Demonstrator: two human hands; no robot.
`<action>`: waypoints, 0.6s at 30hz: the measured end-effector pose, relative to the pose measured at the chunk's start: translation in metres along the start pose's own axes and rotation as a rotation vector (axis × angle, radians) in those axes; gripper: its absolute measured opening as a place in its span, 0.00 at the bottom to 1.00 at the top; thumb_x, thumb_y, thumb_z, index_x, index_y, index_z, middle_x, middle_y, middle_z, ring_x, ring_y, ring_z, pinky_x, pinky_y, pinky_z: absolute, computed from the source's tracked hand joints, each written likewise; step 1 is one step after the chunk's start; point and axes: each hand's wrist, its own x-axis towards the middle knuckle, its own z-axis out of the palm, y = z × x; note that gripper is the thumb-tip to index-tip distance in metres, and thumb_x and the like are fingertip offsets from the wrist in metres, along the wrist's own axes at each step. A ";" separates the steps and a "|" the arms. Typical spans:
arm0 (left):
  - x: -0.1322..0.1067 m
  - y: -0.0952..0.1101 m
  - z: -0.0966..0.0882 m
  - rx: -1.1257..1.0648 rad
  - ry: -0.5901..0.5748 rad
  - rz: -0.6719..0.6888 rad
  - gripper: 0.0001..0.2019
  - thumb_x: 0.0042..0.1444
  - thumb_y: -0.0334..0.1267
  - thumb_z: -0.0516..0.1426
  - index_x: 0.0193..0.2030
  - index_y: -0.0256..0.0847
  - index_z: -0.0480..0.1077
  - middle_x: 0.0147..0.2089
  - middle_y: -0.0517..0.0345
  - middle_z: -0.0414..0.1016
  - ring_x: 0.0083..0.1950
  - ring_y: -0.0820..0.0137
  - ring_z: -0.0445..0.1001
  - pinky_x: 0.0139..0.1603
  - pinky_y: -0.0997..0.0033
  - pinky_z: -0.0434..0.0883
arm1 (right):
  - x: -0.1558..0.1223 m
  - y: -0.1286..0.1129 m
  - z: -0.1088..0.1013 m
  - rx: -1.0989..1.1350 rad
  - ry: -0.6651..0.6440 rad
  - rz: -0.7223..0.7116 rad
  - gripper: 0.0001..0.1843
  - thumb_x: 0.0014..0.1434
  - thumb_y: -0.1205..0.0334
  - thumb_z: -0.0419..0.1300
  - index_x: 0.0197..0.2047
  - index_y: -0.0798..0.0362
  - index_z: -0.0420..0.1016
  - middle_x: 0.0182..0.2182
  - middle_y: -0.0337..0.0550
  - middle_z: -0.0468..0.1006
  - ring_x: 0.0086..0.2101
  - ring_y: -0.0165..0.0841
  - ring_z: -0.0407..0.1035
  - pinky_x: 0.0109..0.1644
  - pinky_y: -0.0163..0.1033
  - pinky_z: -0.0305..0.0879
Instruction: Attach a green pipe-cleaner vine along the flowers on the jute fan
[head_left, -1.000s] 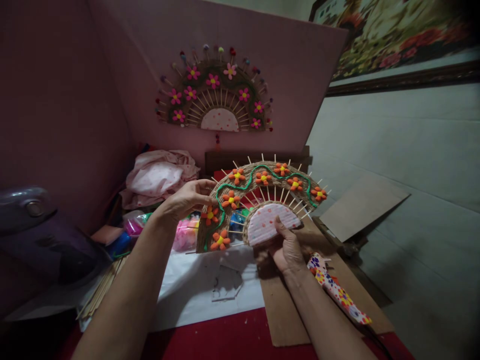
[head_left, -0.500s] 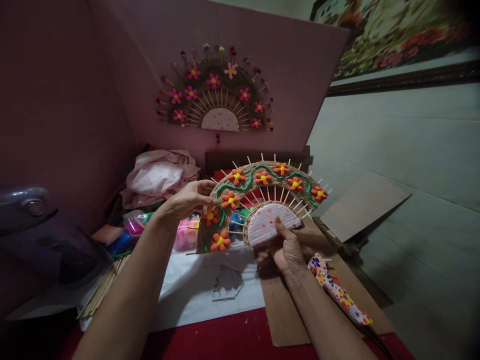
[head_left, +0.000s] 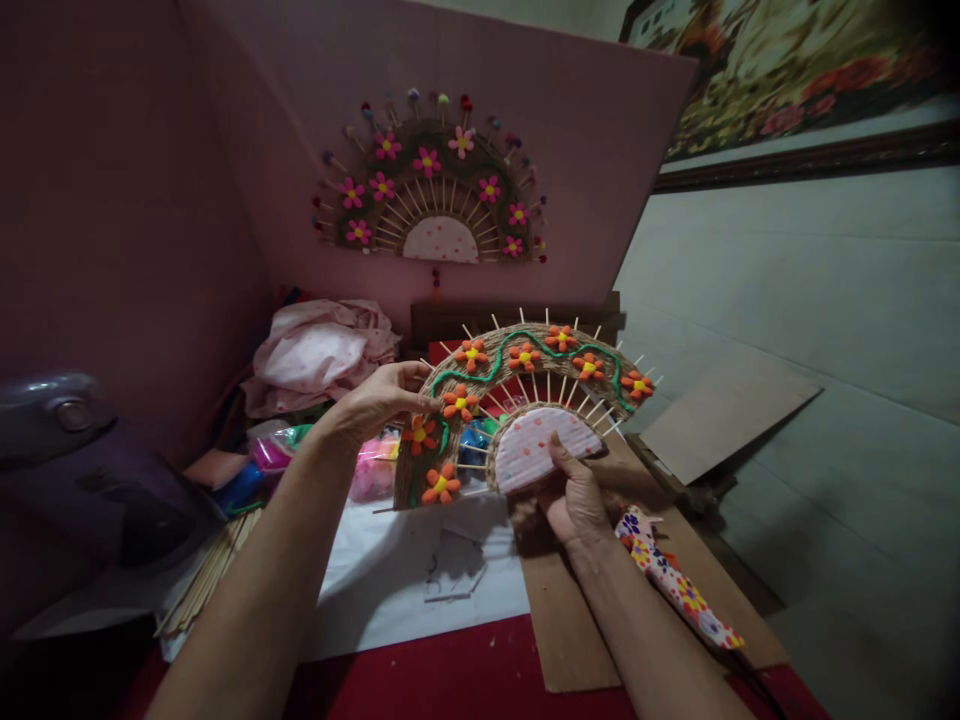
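Both hands hold up a fan-shaped craft piece (head_left: 496,393) made of a twine-covered arch, thin wooden sticks and a spotted pale half-circle base. Orange flowers with yellow centres and a wavy green cord decorate its arch. My left hand (head_left: 386,395) grips the arch's left outer edge, thumb in front and fingers partly hidden behind. At the bottom, my right hand (head_left: 576,500) pinches the half-circle base, its thumb on the front face and the other fingers behind. Beneath the piece lie white paper (head_left: 360,590) and a brown cardboard sheet (head_left: 562,640).
A similar fan with pink flowers (head_left: 426,162) hangs on the pink board behind. A flower-patterned glue gun (head_left: 679,580) with a cord lies on the cardboard at right. Wooden sticks (head_left: 210,572), bagged colourful material (head_left: 373,470) and bundled cloth (head_left: 322,350) are at left.
The fan-shaped piece has tilted very slightly, its upper arch shifting a little to the left. Both hands keep their hold in nearly the same place.
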 end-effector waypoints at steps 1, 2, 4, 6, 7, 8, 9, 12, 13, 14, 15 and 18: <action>0.000 0.000 0.000 0.001 -0.005 0.001 0.21 0.37 0.31 0.67 0.41 0.38 0.68 0.34 0.58 0.75 0.31 0.74 0.73 0.29 0.76 0.64 | 0.001 0.000 -0.002 -0.013 -0.002 -0.003 0.19 0.38 0.67 0.71 0.37 0.53 0.74 0.30 0.37 0.80 0.30 0.32 0.74 0.42 0.42 0.73; 0.000 0.001 0.000 0.005 -0.010 0.002 0.22 0.37 0.31 0.67 0.41 0.38 0.68 0.34 0.58 0.75 0.31 0.73 0.73 0.29 0.76 0.64 | 0.002 0.001 -0.003 -0.025 -0.006 -0.007 0.19 0.39 0.67 0.71 0.37 0.52 0.74 0.31 0.37 0.80 0.31 0.32 0.74 0.42 0.41 0.73; -0.001 0.002 0.000 0.018 -0.021 0.000 0.23 0.36 0.31 0.67 0.42 0.38 0.68 0.34 0.57 0.75 0.30 0.73 0.73 0.27 0.77 0.64 | 0.004 0.001 -0.005 -0.045 -0.017 -0.011 0.19 0.40 0.66 0.71 0.38 0.52 0.74 0.31 0.37 0.80 0.33 0.32 0.74 0.41 0.40 0.73; -0.002 0.003 -0.001 0.022 -0.023 -0.012 0.23 0.36 0.32 0.68 0.42 0.39 0.69 0.35 0.59 0.75 0.29 0.75 0.72 0.25 0.77 0.62 | 0.004 0.001 -0.005 -0.042 -0.019 -0.006 0.20 0.39 0.65 0.71 0.38 0.52 0.73 0.30 0.35 0.80 0.33 0.31 0.74 0.40 0.37 0.73; -0.003 0.004 -0.002 0.016 -0.015 -0.017 0.23 0.36 0.33 0.68 0.42 0.39 0.69 0.35 0.60 0.75 0.29 0.75 0.71 0.25 0.78 0.62 | 0.003 0.001 -0.004 -0.033 -0.020 0.001 0.21 0.38 0.65 0.72 0.37 0.52 0.73 0.29 0.35 0.80 0.32 0.30 0.74 0.39 0.36 0.73; -0.003 0.004 -0.002 0.005 -0.001 -0.020 0.23 0.37 0.33 0.67 0.42 0.40 0.69 0.35 0.60 0.75 0.29 0.76 0.71 0.26 0.78 0.63 | 0.002 0.001 -0.003 -0.020 -0.018 0.005 0.21 0.37 0.65 0.73 0.37 0.52 0.73 0.28 0.34 0.80 0.31 0.30 0.74 0.38 0.35 0.73; -0.004 0.005 -0.003 -0.011 0.013 -0.022 0.22 0.38 0.34 0.67 0.43 0.40 0.69 0.36 0.61 0.74 0.30 0.76 0.71 0.27 0.78 0.64 | 0.001 0.000 -0.001 -0.003 -0.014 0.009 0.22 0.35 0.66 0.73 0.36 0.53 0.73 0.27 0.33 0.80 0.30 0.29 0.74 0.36 0.34 0.73; -0.007 0.006 -0.003 -0.048 0.040 -0.023 0.20 0.41 0.36 0.65 0.44 0.40 0.70 0.38 0.60 0.74 0.33 0.76 0.71 0.31 0.77 0.66 | -0.001 -0.001 0.003 0.033 0.001 0.005 0.22 0.33 0.68 0.74 0.33 0.53 0.73 0.26 0.33 0.79 0.28 0.28 0.74 0.34 0.32 0.73; -0.007 0.006 -0.004 -0.048 0.046 -0.023 0.20 0.41 0.35 0.65 0.44 0.39 0.70 0.38 0.59 0.74 0.33 0.76 0.71 0.31 0.77 0.66 | -0.001 -0.001 0.003 0.034 0.005 0.005 0.21 0.33 0.69 0.74 0.33 0.53 0.73 0.26 0.32 0.79 0.28 0.28 0.74 0.34 0.31 0.73; -0.006 0.005 -0.004 -0.043 0.049 -0.028 0.21 0.40 0.35 0.66 0.44 0.40 0.70 0.37 0.60 0.74 0.32 0.76 0.71 0.30 0.77 0.65 | -0.001 -0.001 0.004 0.032 0.006 0.006 0.21 0.33 0.69 0.73 0.33 0.53 0.73 0.26 0.32 0.79 0.28 0.27 0.74 0.35 0.32 0.73; -0.006 0.004 -0.004 -0.036 0.051 -0.029 0.21 0.39 0.34 0.66 0.43 0.40 0.70 0.36 0.60 0.74 0.32 0.76 0.71 0.28 0.78 0.64 | -0.001 -0.001 0.004 0.028 0.005 0.009 0.20 0.34 0.69 0.73 0.33 0.53 0.74 0.26 0.32 0.80 0.28 0.28 0.74 0.36 0.32 0.73; -0.002 0.001 -0.003 -0.015 0.035 -0.030 0.22 0.37 0.33 0.67 0.42 0.41 0.69 0.34 0.61 0.74 0.29 0.76 0.70 0.25 0.79 0.60 | -0.002 -0.001 0.003 0.030 0.007 0.010 0.19 0.35 0.69 0.73 0.32 0.53 0.74 0.26 0.33 0.80 0.28 0.28 0.74 0.38 0.35 0.73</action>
